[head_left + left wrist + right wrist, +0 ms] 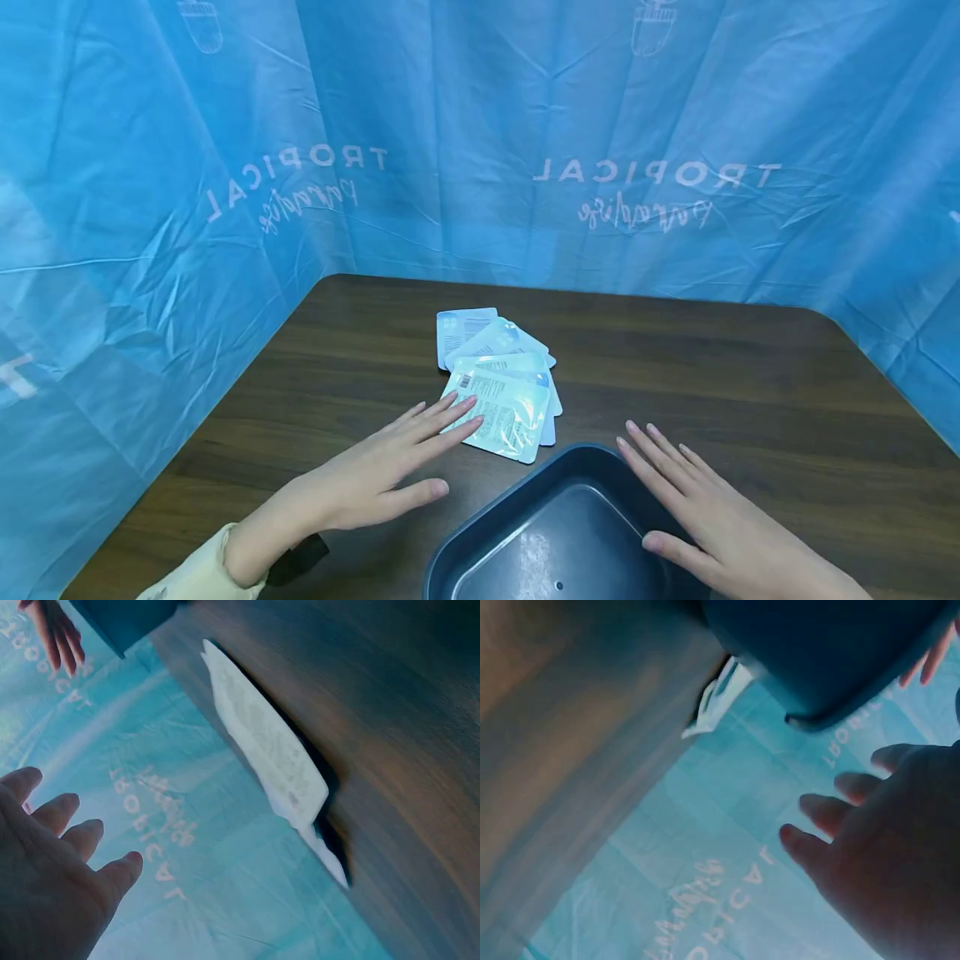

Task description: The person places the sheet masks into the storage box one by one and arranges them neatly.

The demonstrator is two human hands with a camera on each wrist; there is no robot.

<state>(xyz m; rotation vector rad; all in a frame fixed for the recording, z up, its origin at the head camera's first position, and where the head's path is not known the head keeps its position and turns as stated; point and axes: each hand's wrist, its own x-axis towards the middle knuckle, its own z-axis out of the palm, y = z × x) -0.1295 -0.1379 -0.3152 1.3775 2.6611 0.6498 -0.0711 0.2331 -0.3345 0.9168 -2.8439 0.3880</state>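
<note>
Several flat printed sachets (498,408) lie fanned in an overlapping pile at the middle of the table, the front one pale green and glossy, those behind it light blue. My left hand (382,471) is held over the near left side of the pile, fingers straight and spread; its fingertips overlap the front sachet in the head view. My right hand (712,508) hovers at the right rim of a dark blue plastic tub (480,533), its fingers extended with nothing in them. In the left wrist view the sachets (262,735) sit apart from the left fingers (82,836).
The dark wood-grain table (712,375) has rounded far corners. Blue printed curtains (480,167) hang behind it and along both sides. The tub stands at the near edge of the view, partly cut off, just in front of the sachets. A dark band (297,560) circles the left wrist.
</note>
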